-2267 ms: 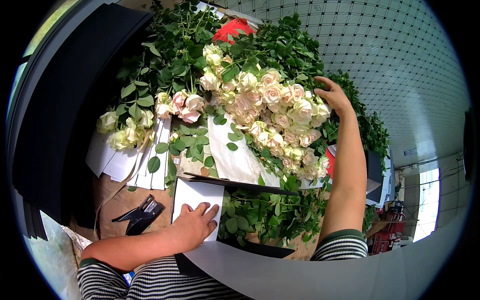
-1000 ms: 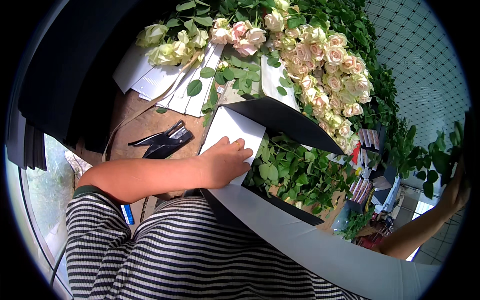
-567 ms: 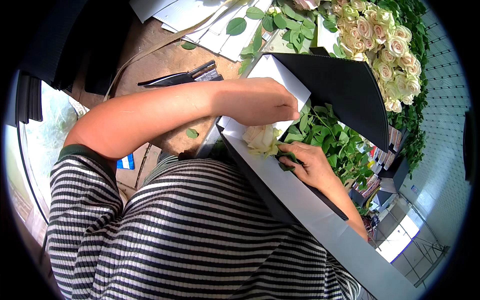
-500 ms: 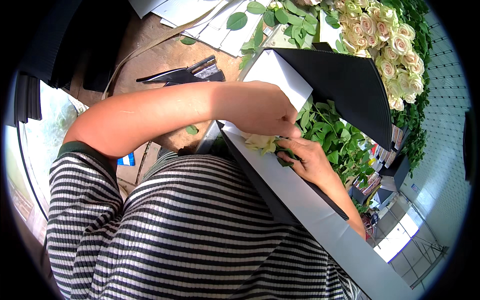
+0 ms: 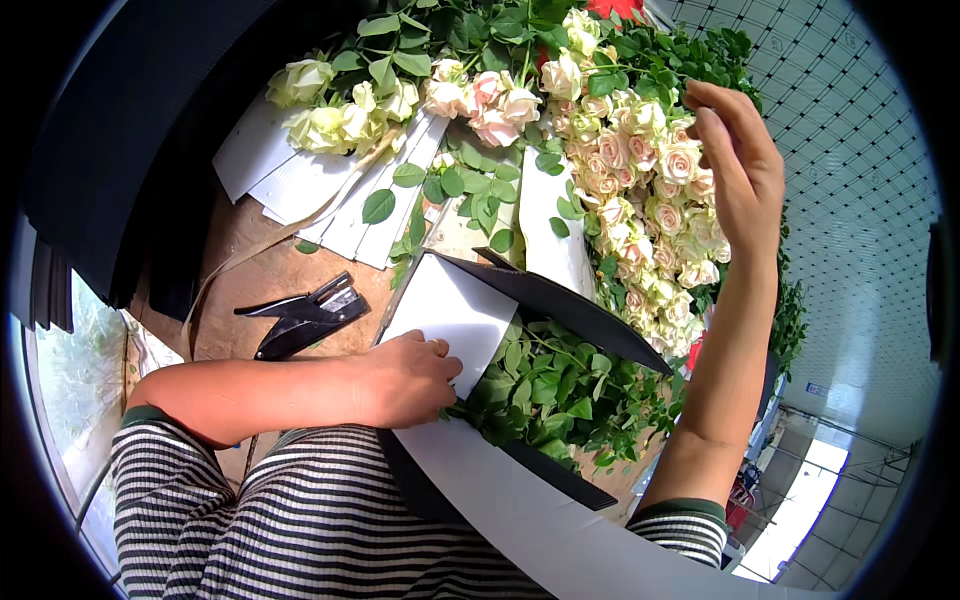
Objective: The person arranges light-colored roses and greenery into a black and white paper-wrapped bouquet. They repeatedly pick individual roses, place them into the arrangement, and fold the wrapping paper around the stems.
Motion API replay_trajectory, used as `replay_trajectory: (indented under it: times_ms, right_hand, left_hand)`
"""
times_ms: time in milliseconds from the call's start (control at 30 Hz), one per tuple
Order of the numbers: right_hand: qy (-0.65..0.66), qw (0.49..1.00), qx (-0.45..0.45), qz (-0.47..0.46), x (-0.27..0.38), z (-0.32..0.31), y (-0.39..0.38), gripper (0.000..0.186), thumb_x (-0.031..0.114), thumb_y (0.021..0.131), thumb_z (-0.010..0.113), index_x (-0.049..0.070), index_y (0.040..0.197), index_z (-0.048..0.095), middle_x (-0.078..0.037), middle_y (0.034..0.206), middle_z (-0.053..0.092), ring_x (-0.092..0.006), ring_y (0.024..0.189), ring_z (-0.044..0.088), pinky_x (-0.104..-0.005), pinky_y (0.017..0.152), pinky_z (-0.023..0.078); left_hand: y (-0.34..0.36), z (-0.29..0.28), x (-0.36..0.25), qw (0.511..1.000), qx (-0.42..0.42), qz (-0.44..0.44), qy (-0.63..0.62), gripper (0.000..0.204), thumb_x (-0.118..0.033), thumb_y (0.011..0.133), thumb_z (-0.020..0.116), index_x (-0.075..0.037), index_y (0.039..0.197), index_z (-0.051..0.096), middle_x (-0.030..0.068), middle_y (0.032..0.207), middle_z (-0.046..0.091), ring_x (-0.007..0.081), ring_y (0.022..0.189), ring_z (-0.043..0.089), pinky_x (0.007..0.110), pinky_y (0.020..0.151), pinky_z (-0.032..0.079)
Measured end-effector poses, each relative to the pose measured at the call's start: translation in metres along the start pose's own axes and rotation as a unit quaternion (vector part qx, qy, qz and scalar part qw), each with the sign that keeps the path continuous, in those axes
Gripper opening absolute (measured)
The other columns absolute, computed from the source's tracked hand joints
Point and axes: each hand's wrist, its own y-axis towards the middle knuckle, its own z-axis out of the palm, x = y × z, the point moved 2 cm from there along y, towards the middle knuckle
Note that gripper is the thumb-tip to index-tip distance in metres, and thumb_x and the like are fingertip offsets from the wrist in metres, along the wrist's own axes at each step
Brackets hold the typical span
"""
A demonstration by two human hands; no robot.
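My left hand [image 5: 410, 380] is closed, knuckles up, over the white paper liner [image 5: 470, 310] of a wrap with black corrugated sheets [image 5: 565, 310]. Whatever its curled fingers grip is hidden beneath them. Leafy green stems [image 5: 545, 390] come out of the wrap beside it. Raised at the right, my right hand [image 5: 740, 165] holds nothing and its fingers are bent but apart. It is nearest to a large heap of pale pink and cream roses [image 5: 645, 200]. A long white strip [image 5: 480, 490] curves from the wrap across my lap.
A black stapler [image 5: 310, 315] lies on the brown table [image 5: 225, 315], left of the wrap. Behind it are fanned white sheets [image 5: 350, 220], a beige strap [image 5: 250, 245] and more roses [image 5: 345, 115]. Dark stacked sheets [image 5: 110, 150] stand at far left.
My right hand has left the wrap and risen toward the rose heap. My left hand has moved left and down on the wrap. The cream rose between my hands is out of sight.
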Motion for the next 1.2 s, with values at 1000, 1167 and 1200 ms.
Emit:
replay_trajectory:
  times_ms: [1000,1167,1200]
  right_hand:
    - [-0.283,0.949,0.071,-0.117,-0.106,0.039,0.064,0.026,0.003,0.077,0.065,0.011,0.101,0.069,-0.007,0.093,0.066,-0.0256,0.087,0.066,-0.0378,0.073,0.052]
    - [0.216,0.865,-0.426,-0.152,-0.056,-0.250,0.037,0.011,-0.004,0.089,0.059,-0.009,0.098,0.063,-0.017,0.091,0.066,-0.0242,0.082,0.067,-0.0361,0.077,0.061]
    - [0.355,0.806,-0.448,-0.152,-0.063,-0.376,-0.004,0.006,-0.003,0.089,0.060,-0.008,0.092,0.063,-0.017,0.086,0.066,-0.0254,0.078,0.068,-0.0363,0.077,0.061]
  left_hand:
    - [-0.006,0.000,0.000,0.998,-0.064,-0.003,-0.007,0.023,-0.024,0.070,0.075,-0.008,0.085,0.066,0.0060,0.087,0.060,0.0259,0.093,0.059,0.038,0.076,0.052]
    - [-0.004,-0.002,0.000,0.998,-0.055,-0.001,-0.017,0.025,-0.025,0.070,0.074,-0.007,0.086,0.067,0.0063,0.087,0.060,0.0267,0.092,0.059,0.038,0.076,0.052]
    - [-0.004,-0.001,0.000,0.999,-0.046,0.009,-0.014,0.025,-0.025,0.070,0.074,-0.007,0.086,0.067,0.0062,0.087,0.060,0.0267,0.092,0.059,0.038,0.076,0.052]
